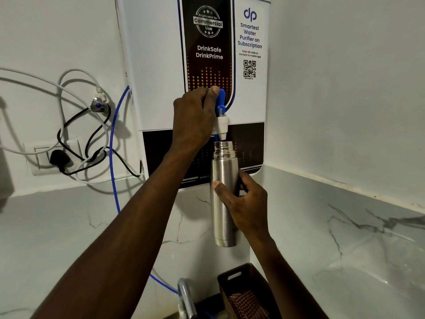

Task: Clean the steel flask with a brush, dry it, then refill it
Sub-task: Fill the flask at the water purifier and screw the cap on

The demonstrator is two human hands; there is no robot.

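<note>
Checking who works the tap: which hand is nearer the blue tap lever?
Left. The left hand grips the blue tap lever; the right hand is well below, holding the steel flask under the spout.

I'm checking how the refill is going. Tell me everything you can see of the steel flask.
The tall, slim brushed-steel flask is a plain silvery cylinder with a narrower threaded neck and a seam near its base. Its cap is off and the mouth is open. It is held upright in the air, the mouth directly under the white nozzle of the water purifier's blue tap, close to it. The right hand grips its middle, thumb across the front. Any water flow or fill level cannot be seen.
</note>
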